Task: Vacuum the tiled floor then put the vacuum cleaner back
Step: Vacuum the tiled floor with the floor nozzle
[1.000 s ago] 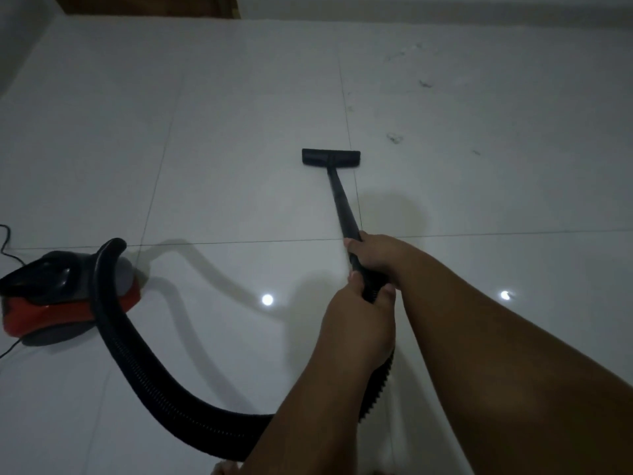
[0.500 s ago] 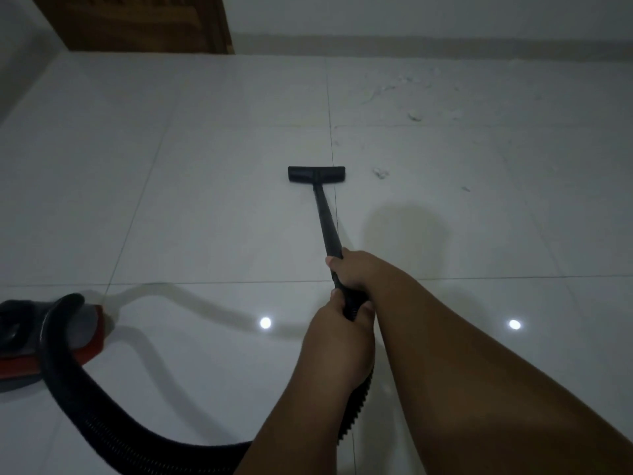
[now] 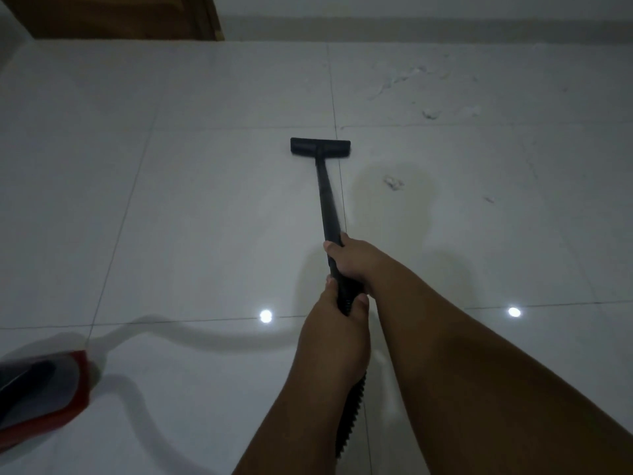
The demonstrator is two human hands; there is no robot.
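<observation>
The glossy white tiled floor (image 3: 212,207) runs ahead to a brown wooden door (image 3: 120,15) at the far left, and its right-hand part carries dust. The red and black vacuum cleaner body (image 3: 44,389) sits blurred at the lower left, well apart from the working end. Its black ribbed hose (image 3: 349,416) shows between the forearms and leads up to the long black wand tube (image 3: 325,197). The right hand (image 3: 352,260) grips the wand nearer the head, and the left hand (image 3: 337,334) grips just behind it at the hose end. The fingers of both hands are wrapped tight round the tube.

The flat black floor nozzle (image 3: 320,146) lies on the tile, mostly left of a grout line. A white fluff clump (image 3: 393,182) lies near it to the right, with looser white scatter (image 3: 431,113) further off.

The best move, I judge, is to swing the nozzle right with its sole flat and draw slow, overlapping strokes through the clump. Then work outward, leaving slack in the hose so the body does not jerk.
</observation>
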